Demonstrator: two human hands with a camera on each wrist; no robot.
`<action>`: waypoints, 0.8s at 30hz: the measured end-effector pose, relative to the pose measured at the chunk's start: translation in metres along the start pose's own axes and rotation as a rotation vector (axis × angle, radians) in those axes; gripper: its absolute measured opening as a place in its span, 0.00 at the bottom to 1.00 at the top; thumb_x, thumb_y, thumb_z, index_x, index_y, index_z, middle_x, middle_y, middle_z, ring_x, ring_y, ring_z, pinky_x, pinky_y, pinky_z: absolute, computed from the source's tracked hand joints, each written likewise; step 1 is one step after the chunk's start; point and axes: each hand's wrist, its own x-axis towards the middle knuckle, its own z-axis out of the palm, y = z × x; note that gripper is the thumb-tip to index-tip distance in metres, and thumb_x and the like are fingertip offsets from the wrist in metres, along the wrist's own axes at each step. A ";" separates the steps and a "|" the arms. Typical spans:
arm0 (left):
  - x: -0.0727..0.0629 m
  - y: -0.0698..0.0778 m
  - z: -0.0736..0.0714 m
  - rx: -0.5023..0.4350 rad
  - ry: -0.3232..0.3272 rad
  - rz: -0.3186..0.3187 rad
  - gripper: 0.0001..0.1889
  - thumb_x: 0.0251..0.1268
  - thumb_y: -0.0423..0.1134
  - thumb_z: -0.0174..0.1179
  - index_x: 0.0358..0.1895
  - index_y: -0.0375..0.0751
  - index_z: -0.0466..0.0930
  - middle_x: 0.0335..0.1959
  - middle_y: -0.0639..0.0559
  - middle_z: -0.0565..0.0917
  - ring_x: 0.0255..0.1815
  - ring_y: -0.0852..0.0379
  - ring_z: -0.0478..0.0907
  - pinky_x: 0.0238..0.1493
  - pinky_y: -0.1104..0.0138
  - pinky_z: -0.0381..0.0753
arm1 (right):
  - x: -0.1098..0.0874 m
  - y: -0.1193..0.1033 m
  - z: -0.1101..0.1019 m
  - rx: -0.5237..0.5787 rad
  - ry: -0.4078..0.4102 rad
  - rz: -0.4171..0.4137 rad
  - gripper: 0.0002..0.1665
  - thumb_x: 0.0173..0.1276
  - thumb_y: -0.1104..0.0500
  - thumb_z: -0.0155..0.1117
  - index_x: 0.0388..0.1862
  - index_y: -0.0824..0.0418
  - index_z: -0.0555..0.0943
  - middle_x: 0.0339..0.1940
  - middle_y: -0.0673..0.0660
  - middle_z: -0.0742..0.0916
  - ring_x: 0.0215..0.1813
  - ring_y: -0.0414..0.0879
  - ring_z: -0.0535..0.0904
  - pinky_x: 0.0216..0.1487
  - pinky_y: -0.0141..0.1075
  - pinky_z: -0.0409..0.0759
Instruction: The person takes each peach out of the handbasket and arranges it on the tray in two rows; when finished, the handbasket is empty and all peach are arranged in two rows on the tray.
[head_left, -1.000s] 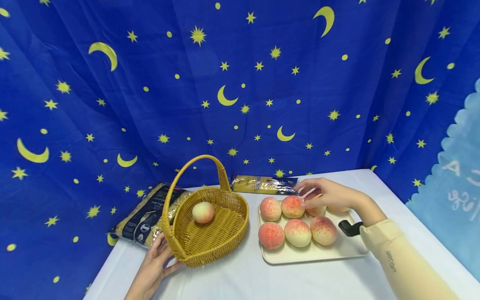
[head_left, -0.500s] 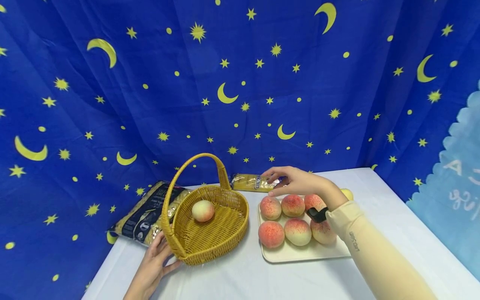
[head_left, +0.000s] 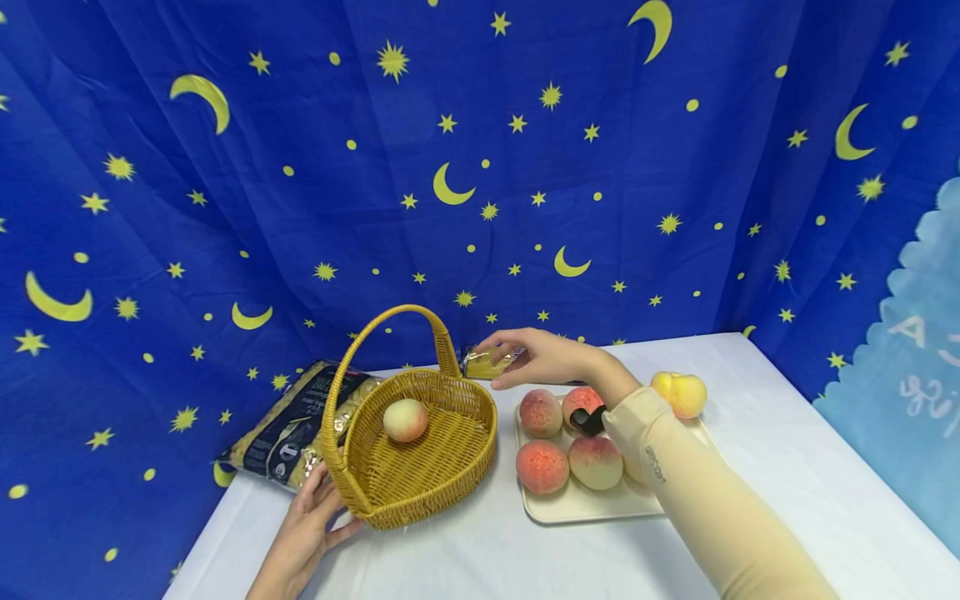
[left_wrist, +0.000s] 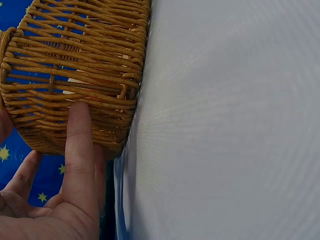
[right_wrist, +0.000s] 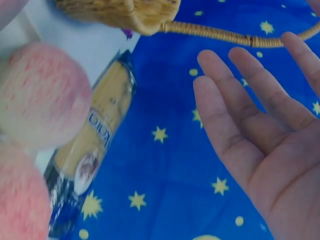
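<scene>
My left hand (head_left: pixel 303 529) touches the near left side of a heart-shaped wicker basket (head_left: pixel 427 506). In the left wrist view, a straight digit (left_wrist: pixel 80 150) lies against the weave. One peach (head_left: pixel 406 421), pale with a red blush, sits inside the basket toward the back left. Empty, with fingers loosely bent, my right hand (head_left: pixel 543 354) is in the air behind the cream tray (head_left: pixel 592 507), in front of a spaghetti packet (head_left: pixel 480 364). Several peaches stand on the tray, among them a red one (head_left: pixel 542 467); my right sleeve hides part of them.
A dark pasta bag (head_left: pixel 292 425) leans behind the basket on the left. A yellow peach (head_left: pixel 686 395) is at the tray's back right. The basket's tall handle (head_left: pixel 405 309) arches upward. Blue curtain (head_left: pixel 480 225) with stars and moons surrounds the white table (head_left: pixel 465 558).
My right hand has left the peaches on the tray and moved left, its fingers empty. The yellow peach at the back right has come into view. My left hand stays at the basket.
</scene>
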 end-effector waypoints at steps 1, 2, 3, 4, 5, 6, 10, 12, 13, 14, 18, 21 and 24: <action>0.000 0.000 0.000 -0.001 0.000 0.002 0.33 0.82 0.47 0.61 0.82 0.59 0.58 0.68 0.56 0.79 0.56 0.62 0.82 0.58 0.49 0.90 | 0.004 -0.001 0.002 0.003 -0.005 -0.005 0.33 0.74 0.51 0.75 0.76 0.50 0.77 0.70 0.59 0.84 0.67 0.54 0.85 0.70 0.44 0.86; 0.000 0.000 0.000 -0.001 0.000 0.003 0.32 0.82 0.47 0.61 0.82 0.58 0.58 0.67 0.56 0.79 0.56 0.62 0.82 0.58 0.49 0.90 | 0.007 -0.003 0.003 0.005 -0.008 -0.006 0.33 0.74 0.51 0.75 0.75 0.49 0.77 0.70 0.59 0.84 0.68 0.54 0.85 0.70 0.44 0.86; 0.000 0.000 0.000 0.000 0.000 0.003 0.32 0.82 0.47 0.61 0.82 0.58 0.58 0.67 0.57 0.79 0.56 0.63 0.82 0.58 0.49 0.90 | 0.011 -0.004 0.005 0.012 -0.013 -0.008 0.33 0.74 0.51 0.75 0.75 0.49 0.77 0.71 0.59 0.84 0.69 0.55 0.84 0.70 0.44 0.86; 0.000 0.000 0.000 0.001 0.000 0.003 0.32 0.82 0.47 0.61 0.82 0.58 0.58 0.67 0.57 0.79 0.56 0.63 0.82 0.59 0.49 0.90 | 0.015 -0.007 0.006 0.014 -0.013 0.000 0.33 0.74 0.51 0.75 0.76 0.48 0.77 0.70 0.59 0.84 0.68 0.55 0.85 0.70 0.45 0.86; 0.000 0.000 0.000 0.002 0.000 0.002 0.33 0.82 0.47 0.61 0.82 0.59 0.58 0.67 0.56 0.79 0.56 0.63 0.82 0.59 0.48 0.90 | 0.018 -0.008 0.007 0.016 -0.012 0.005 0.33 0.74 0.51 0.75 0.76 0.48 0.77 0.70 0.58 0.84 0.68 0.55 0.85 0.69 0.44 0.86; 0.000 0.000 0.000 0.002 -0.001 0.002 0.33 0.82 0.48 0.61 0.82 0.59 0.58 0.68 0.56 0.78 0.56 0.63 0.82 0.59 0.48 0.90 | 0.022 -0.009 0.009 0.020 -0.011 0.004 0.34 0.74 0.51 0.75 0.76 0.48 0.77 0.70 0.58 0.84 0.68 0.55 0.85 0.69 0.44 0.86; 0.000 0.001 0.000 0.004 0.000 -0.005 0.33 0.82 0.49 0.62 0.82 0.59 0.57 0.71 0.53 0.77 0.56 0.62 0.82 0.59 0.48 0.90 | 0.034 -0.013 0.015 0.050 0.000 0.007 0.37 0.74 0.49 0.75 0.79 0.49 0.74 0.71 0.60 0.83 0.68 0.54 0.85 0.69 0.45 0.86; 0.000 0.001 0.000 0.005 0.000 -0.006 0.34 0.81 0.49 0.62 0.82 0.59 0.57 0.71 0.51 0.77 0.56 0.62 0.82 0.59 0.47 0.90 | 0.041 -0.014 0.019 0.072 0.005 -0.005 0.38 0.75 0.50 0.75 0.80 0.50 0.73 0.72 0.63 0.82 0.70 0.55 0.84 0.71 0.45 0.85; 0.000 0.001 0.000 0.006 0.000 -0.006 0.34 0.82 0.49 0.62 0.82 0.59 0.57 0.71 0.51 0.76 0.56 0.62 0.82 0.60 0.47 0.90 | 0.045 -0.014 0.021 0.077 0.009 -0.013 0.38 0.75 0.50 0.75 0.80 0.50 0.73 0.73 0.64 0.81 0.71 0.56 0.82 0.72 0.45 0.84; 0.000 0.001 0.000 0.006 0.000 -0.006 0.34 0.81 0.49 0.62 0.82 0.59 0.57 0.71 0.51 0.76 0.56 0.62 0.81 0.60 0.47 0.90 | 0.048 -0.013 0.023 0.084 0.012 -0.019 0.37 0.75 0.50 0.75 0.80 0.49 0.73 0.74 0.64 0.81 0.73 0.56 0.81 0.73 0.46 0.83; 0.000 0.001 -0.001 0.005 -0.003 -0.004 0.34 0.82 0.48 0.61 0.83 0.59 0.57 0.73 0.49 0.75 0.57 0.62 0.81 0.60 0.47 0.90 | 0.061 -0.012 0.032 0.090 0.029 -0.040 0.36 0.75 0.48 0.74 0.79 0.45 0.74 0.74 0.60 0.81 0.78 0.56 0.75 0.76 0.49 0.80; 0.001 0.001 -0.001 0.004 -0.002 -0.011 0.34 0.82 0.49 0.62 0.83 0.59 0.56 0.74 0.48 0.74 0.57 0.62 0.81 0.59 0.48 0.91 | 0.071 -0.012 0.040 0.115 0.029 -0.031 0.36 0.75 0.47 0.73 0.79 0.43 0.73 0.73 0.57 0.82 0.78 0.55 0.75 0.77 0.52 0.78; 0.001 0.000 -0.001 0.005 -0.002 -0.012 0.34 0.82 0.49 0.62 0.83 0.58 0.56 0.72 0.49 0.76 0.57 0.62 0.81 0.59 0.48 0.91 | 0.080 -0.012 0.047 0.159 0.018 -0.012 0.35 0.77 0.47 0.71 0.79 0.43 0.74 0.73 0.57 0.83 0.78 0.54 0.76 0.76 0.52 0.79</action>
